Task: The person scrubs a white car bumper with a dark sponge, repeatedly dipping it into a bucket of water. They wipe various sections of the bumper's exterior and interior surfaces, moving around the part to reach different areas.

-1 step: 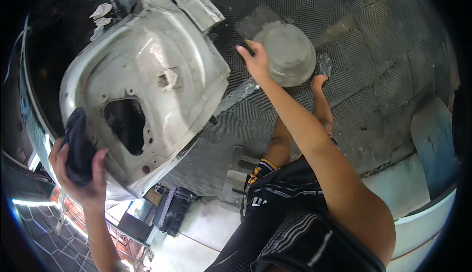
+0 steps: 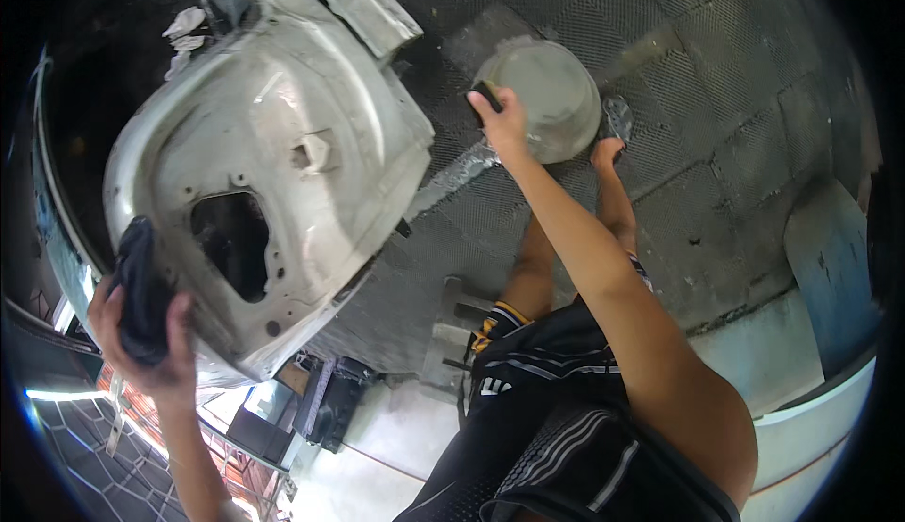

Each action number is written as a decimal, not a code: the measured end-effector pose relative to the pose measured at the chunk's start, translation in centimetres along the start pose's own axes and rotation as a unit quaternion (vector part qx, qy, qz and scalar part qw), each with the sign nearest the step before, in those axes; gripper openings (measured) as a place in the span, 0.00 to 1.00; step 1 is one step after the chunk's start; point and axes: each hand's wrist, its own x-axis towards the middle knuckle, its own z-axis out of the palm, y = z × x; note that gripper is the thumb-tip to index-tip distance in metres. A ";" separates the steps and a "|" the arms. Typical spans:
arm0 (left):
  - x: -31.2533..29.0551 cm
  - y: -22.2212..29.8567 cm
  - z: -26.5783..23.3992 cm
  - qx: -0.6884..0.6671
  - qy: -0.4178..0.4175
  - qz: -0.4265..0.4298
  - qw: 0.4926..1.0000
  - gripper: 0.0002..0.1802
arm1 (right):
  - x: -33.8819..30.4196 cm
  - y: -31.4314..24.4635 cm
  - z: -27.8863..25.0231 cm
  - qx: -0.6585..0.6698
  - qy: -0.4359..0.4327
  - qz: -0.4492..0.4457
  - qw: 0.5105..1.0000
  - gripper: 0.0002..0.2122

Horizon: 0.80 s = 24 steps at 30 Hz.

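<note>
My left hand (image 2: 151, 357) is closed round a wadded black cloth (image 2: 141, 300), at the lower left edge of a bare, whitish-grey car body panel (image 2: 353, 178). Whether the cloth touches the panel I cannot tell. That panel has a large cut-out, small holes and a bracket on its face. Out to the right, my right hand (image 2: 509, 131) grips a small dark block (image 2: 486, 98) with a yellowish edge, perhaps a sanding pad. The hand is over the left rim of a round basin (image 2: 566, 145) holding murky grey liquid.
Dark ribbed mats (image 2: 698, 173) cover the floor, with a wet, shiny strip (image 2: 457, 181) left of the basin. My foot (image 2: 608, 149) is close to the basin's right side. A blue and whitish panel (image 2: 830, 267) lies at far right; a black case (image 2: 344, 409) is at bottom centre-left.
My right hand has shifted slightly right and down, bringing the block nearer the basin. My left hand still holds the cloth by the panel; the whole view has moved a little.
</note>
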 end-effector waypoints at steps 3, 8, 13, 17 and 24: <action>0.0 0.3 0.2 0.048 0.005 0.004 0.999 0.34 | -2.2 2.4 -7.2 0.019 0.016 0.182 0.983 0.13; 0.0 13.7 9.1 -0.175 0.140 -0.095 0.970 0.26 | 0.9 6.4 -14.6 0.017 -0.068 0.268 0.961 0.16; 6.2 27.8 32.3 -0.481 -0.074 -0.339 0.806 0.23 | 8.1 11.9 -17.4 -0.315 -0.183 0.154 0.918 0.18; 5.0 31.0 60.9 -0.549 -0.083 -0.384 0.738 0.22 | 14.2 16.9 -11.0 -0.412 -0.095 0.175 0.889 0.19; 5.1 34.7 88.5 -0.311 -0.085 -0.337 0.885 0.30 | 22.2 31.3 -10.8 -0.511 -0.024 0.143 0.847 0.16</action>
